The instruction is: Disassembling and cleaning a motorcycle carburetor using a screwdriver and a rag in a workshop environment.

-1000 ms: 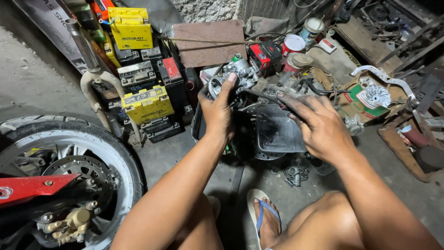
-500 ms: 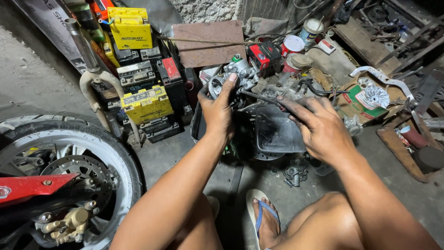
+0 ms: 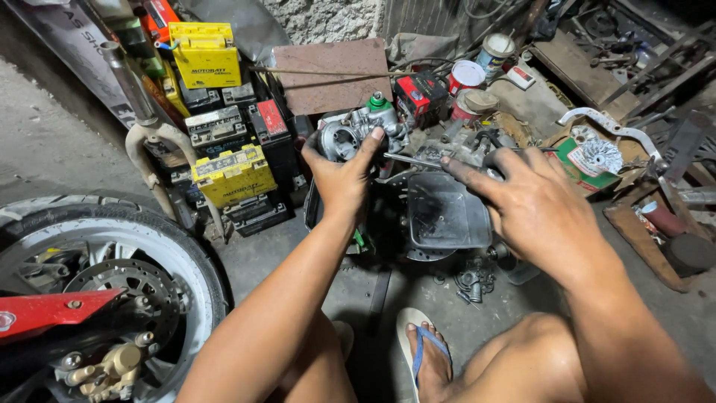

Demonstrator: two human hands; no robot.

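Note:
My left hand [image 3: 341, 175] grips a grey metal carburetor [image 3: 356, 128] with a green cap, held up over the floor. My right hand [image 3: 533, 205] holds a thin metal tool, a screwdriver [image 3: 418, 160], whose shaft points left at the carburetor's side. The forefinger lies along the tool. Below both hands sits a dark, grimy plastic tray [image 3: 441, 213]. The tool's tip is hidden behind the carburetor body and my left fingers.
Stacked yellow and black batteries [image 3: 227, 168] stand at the left. A motorcycle wheel [image 3: 112, 276] with brake disc fills the lower left. Cans [image 3: 468, 78], a rusty plate [image 3: 332, 73], small parts [image 3: 473, 280] and scrap lie around. My sandalled foot [image 3: 425, 351] rests below.
My right hand has shifted slightly along the tool; the carburetor stays held in my left hand in nearly the same place.

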